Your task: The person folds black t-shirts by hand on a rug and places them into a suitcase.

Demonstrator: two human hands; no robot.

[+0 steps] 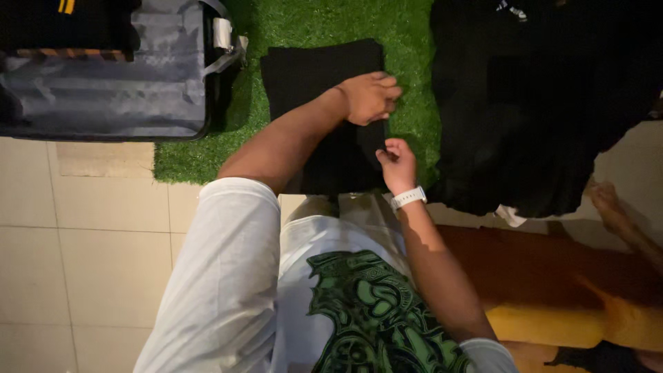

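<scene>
Nearest the camera, a white T-shirt (290, 276) with a green printed design, and pale floor tiles (83, 255) to the left. Just beyond, right hand (398, 164), white watch (407, 198) at the wrist, fingers curled and pinching the near right edge of the folded black garment (311, 76) — a grip pressed together on cloth, probably to keep that edge lined up. A little farther, left hand (369, 97), reached across from the left arm and resting on the garment's right side, fingers bent and pressed down on the fabric rather than spread, seemingly to hold the fold flat. Garment itself lying on a patch of green artificial grass (407, 41), between the two larger things: plain, matte black, folded into a neat upright rectangle with squared corners; seams and details lost in the dark cloth. To the right, touching the turf's edge, a heap of loose black clothing (525, 117), unfolded and rumpled. Farthest left, an open suitcase (103, 76) with grey lining — a strap and buckle at its right rim, dark items packed at its top. At the right edge, a bare foot (608, 197) of someone else.
</scene>
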